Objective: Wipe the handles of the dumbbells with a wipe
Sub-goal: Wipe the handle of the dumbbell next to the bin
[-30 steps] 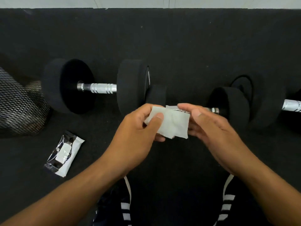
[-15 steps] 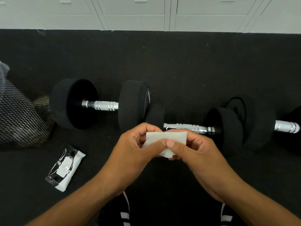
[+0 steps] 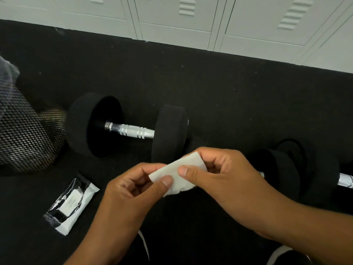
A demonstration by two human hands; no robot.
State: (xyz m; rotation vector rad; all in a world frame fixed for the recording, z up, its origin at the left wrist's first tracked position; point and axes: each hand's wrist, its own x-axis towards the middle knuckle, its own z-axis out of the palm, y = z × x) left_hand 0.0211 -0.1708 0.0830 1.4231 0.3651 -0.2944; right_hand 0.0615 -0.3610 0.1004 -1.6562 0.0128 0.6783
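A folded white wipe [image 3: 178, 174] is held over the black floor between both hands. My left hand [image 3: 131, 194] pinches its lower left edge with the thumb on top. My right hand [image 3: 225, 178] pinches its right side between thumb and fingers. Behind them lies a black dumbbell [image 3: 168, 138] with a bare silver handle [image 3: 131, 131]. A second dumbbell [image 3: 286, 169] lies to the right, its handle mostly hidden behind my right hand. A third silver handle [image 3: 345, 181] shows at the right edge.
An opened wipe packet [image 3: 71, 203] lies on the black floor mat [image 3: 219, 96] at the lower left. A mesh bin [image 3: 21, 134] stands at the far left. White lockers [image 3: 191, 22] line the back. Striped shoes [image 3: 143, 243] show at the bottom.
The view has tilted upward and turned, showing the lockers. Both hands keep their hold on the wipe, which now slants up to the right and hides the second dumbbell's handle.
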